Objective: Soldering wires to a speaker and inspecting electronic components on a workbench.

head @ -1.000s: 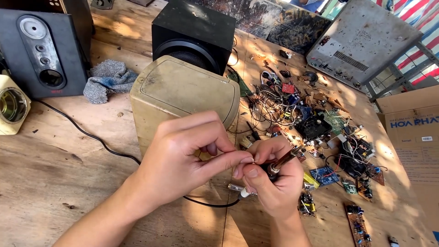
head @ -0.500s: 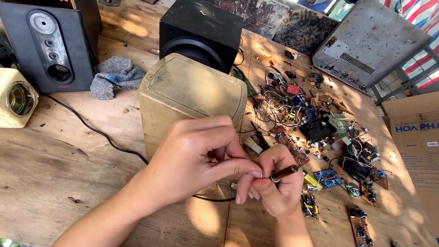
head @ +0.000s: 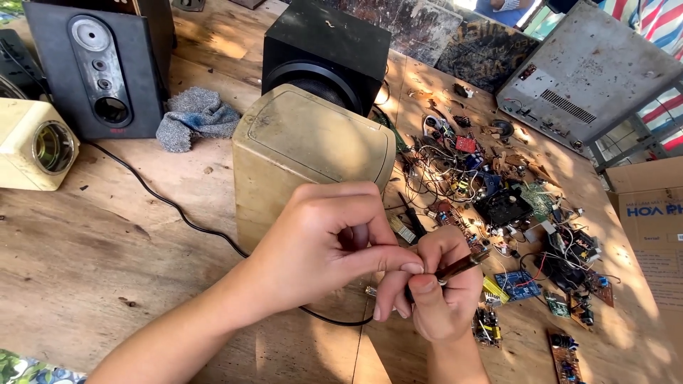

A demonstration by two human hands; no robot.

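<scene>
While the wooden counter (head: 107, 249) carries everything, the cream speaker box (head: 313, 160) at its middle serves as the landmark, standing with its rounded top toward the camera. Behind the box sits a black subwoofer cube (head: 324, 50), and beyond that, off to the right, a grey metal chassis (head: 590, 71). Left of the box stand a tall black speaker (head: 96, 71) and, further left, a cream speaker (head: 35, 146); a grey rag (head: 196, 117) lies between the tall speaker and the box. A black cable (head: 163, 203) runs from the tall speaker along the counter and passes in front of the box under the hands. Right of the box spreads a litter of circuit boards and wires (head: 498, 192), likely stripped parts kept within reach.

Just in front of the box, both hands meet. The left hand (head: 327, 245) has its grip closed, thumb and forefinger pinched together at the right hand's fingertips, on something too small to make out. The right hand (head: 434, 299) is curled shut around a slim dark tool (head: 459, 267), seemingly a small screwdriver or probe. Its long axis runs low-left to upper-right, the free end pointing right toward the litter, the working end hidden inside the fingers. Held so close together, the hands seem to steady fine work
</scene>
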